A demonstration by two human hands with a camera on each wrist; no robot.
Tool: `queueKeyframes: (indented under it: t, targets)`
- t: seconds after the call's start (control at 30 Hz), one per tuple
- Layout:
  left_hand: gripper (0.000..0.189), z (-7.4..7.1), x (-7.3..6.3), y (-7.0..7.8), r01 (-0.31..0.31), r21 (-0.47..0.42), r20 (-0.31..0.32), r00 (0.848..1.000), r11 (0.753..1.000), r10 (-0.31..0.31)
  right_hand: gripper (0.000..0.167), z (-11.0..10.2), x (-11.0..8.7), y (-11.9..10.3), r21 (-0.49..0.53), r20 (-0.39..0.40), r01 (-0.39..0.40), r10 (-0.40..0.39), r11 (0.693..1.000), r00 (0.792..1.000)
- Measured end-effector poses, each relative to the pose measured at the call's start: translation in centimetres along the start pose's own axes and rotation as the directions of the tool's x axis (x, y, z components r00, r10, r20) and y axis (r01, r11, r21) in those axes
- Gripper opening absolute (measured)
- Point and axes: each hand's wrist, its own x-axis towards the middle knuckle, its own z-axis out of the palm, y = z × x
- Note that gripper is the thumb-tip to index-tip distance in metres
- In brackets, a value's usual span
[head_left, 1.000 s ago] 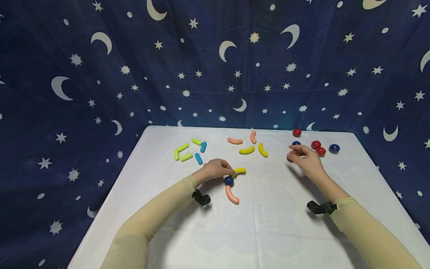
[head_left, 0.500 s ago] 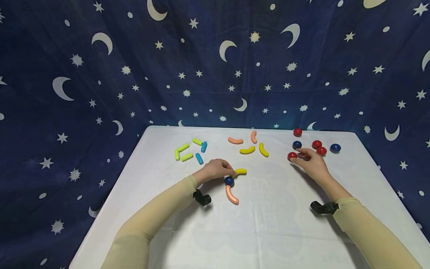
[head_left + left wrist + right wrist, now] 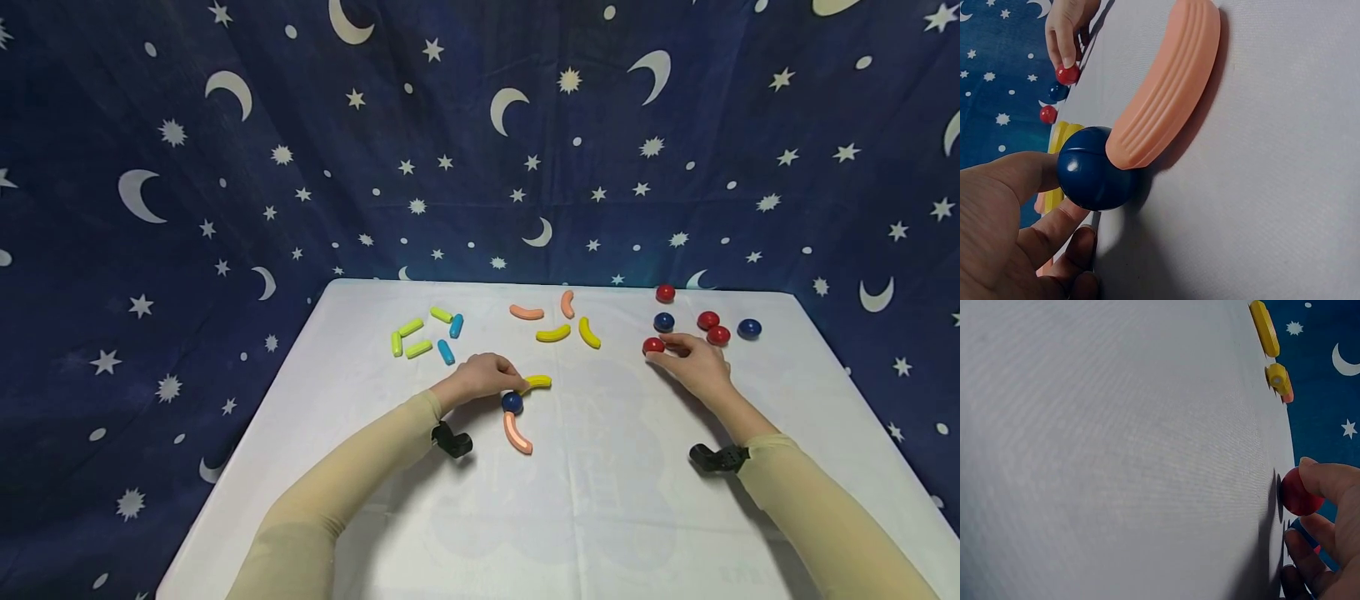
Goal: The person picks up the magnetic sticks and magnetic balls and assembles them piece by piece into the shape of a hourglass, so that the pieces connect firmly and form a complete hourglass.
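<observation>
In the head view, my left hand [image 3: 487,377] pinches the near end of a curved yellow stick [image 3: 538,382] at the table's middle. Right beside those fingertips, a dark blue ball [image 3: 512,402] joins the yellow stick to a curved, ribbed salmon stick [image 3: 517,433]. The left wrist view shows the blue ball [image 3: 1094,169] up close, hiding the thumb tip, with the salmon stick [image 3: 1166,87] against it. Over on the right, my right hand [image 3: 697,365] holds a red ball [image 3: 653,346] between thumb and index finger. The right wrist view shows the thumb on this red ball [image 3: 1301,492].
Behind the right hand lie more red balls [image 3: 708,320] and blue balls [image 3: 748,329]. Loose yellow sticks [image 3: 553,333] and salmon sticks [image 3: 527,312] lie at the back centre. Several short green rods [image 3: 418,349] and blue rods [image 3: 446,352] are at back left. A starry curtain [image 3: 465,167] hangs behind the white table [image 3: 615,517].
The right hand has drawn back slightly to the right, its fingers settling around the red ball and uncovering the blue ball behind. The left hand stays in place.
</observation>
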Motion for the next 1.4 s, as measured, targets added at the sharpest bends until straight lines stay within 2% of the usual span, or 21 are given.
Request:
queueKeyframes:
  t: [0.53,0.73,1.0,1.2,1.4]
  targets:
    - [0.028,0.0,-0.1,0.2,0.009,0.015,-0.008,1.0,1.0,-0.009,0.059,0.5,-0.4,-0.2,-0.014,-0.034,0.02,-0.02,1.0,0.999]
    - [0.028,0.2,0.0,0.0,0.01,0.02,-0.013,1.0,1.0,-0.01,0.06,1.5,-1.3,-1.6,0.015,0.052,0.037,-0.037,0.999,0.998]
    - [0.027,0.1,-0.1,0.0,0.005,0.017,-0.018,1.0,1.0,-0.005,0.054,4.0,-2.9,-4.7,0.067,0.151,0.085,-0.094,0.994,0.984]
    - [0.027,0.1,0.0,0.0,0.01,0.008,-0.018,1.0,1.0,-0.01,0.05,5.9,-3.9,-6.8,0.068,0.188,0.105,-0.116,0.992,0.975]
    - [0.027,0.1,0.0,0.0,0.02,0.017,-0.028,0.999,1.0,-0.02,0.049,6.9,-4.7,-7.9,0.058,0.221,0.148,-0.157,0.987,0.963]
